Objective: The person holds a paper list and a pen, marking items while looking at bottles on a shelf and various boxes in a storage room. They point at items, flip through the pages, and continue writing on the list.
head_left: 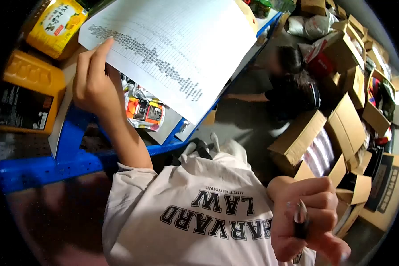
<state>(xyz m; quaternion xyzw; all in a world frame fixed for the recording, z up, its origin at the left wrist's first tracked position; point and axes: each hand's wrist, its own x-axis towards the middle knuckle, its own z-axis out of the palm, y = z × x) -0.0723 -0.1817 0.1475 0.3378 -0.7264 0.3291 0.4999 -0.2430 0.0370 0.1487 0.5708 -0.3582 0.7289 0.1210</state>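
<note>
My left hand (96, 82) is closed at the lower left edge of a large printed sheet (177, 40). Its index fingertip touches the paper, and the thumb is partly hidden. Rows of a table and a band of dark printed cells cover the sheet. Beneath its lower edge, a red-and-orange packet (144, 111) shows on the shelf. My right hand (308, 217) is curled in a fist before the right side of my white shirt. A black pen (301, 226) with a pointed metallic tip sticks out between its fingers.
A blue shelf frame (75, 164) runs along the left. Yellow jug (29, 93) and yellow package (55, 29) stand beside the sheet. A crouching person (295, 86) is on the floor beyond. Open cartons (297, 137) crowd the right side.
</note>
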